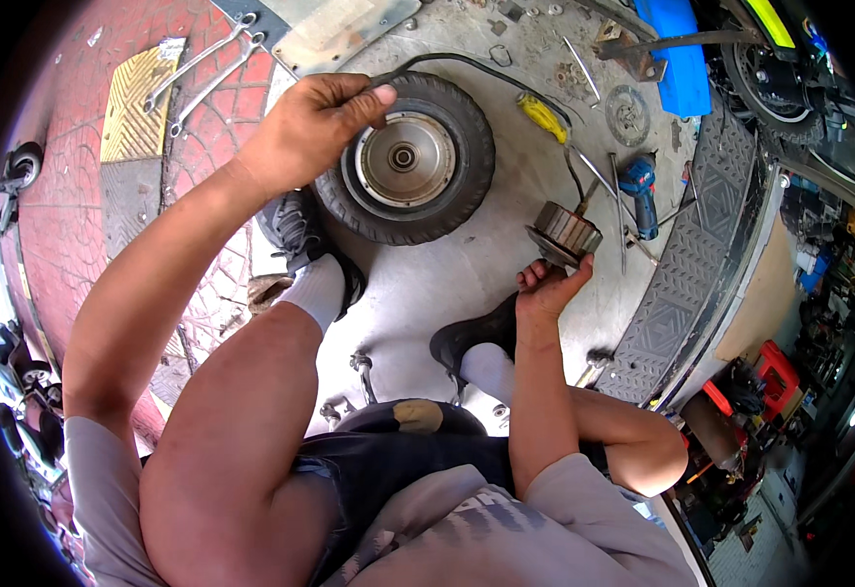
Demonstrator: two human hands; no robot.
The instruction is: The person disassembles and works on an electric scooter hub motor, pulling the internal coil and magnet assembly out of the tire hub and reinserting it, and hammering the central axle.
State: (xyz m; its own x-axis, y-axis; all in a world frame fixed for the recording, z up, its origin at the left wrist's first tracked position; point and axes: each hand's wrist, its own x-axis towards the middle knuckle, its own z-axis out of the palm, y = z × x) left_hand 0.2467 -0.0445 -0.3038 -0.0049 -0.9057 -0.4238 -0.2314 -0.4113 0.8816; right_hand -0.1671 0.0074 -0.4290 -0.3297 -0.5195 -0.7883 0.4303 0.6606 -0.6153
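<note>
We've got right grip (548,285) clamped round motor core (572,229), left grip (322,127) pinching cable (455,56) (seemingly); hard tug could damage it

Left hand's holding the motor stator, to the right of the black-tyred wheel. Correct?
No, wrong hand: the head view shows the right hand holding the motor stator. It is to the right of the black-tyred wheel.

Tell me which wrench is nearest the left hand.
The lower-right wrench of the pair; the upper-left wrench lies farther from the left hand.
</note>
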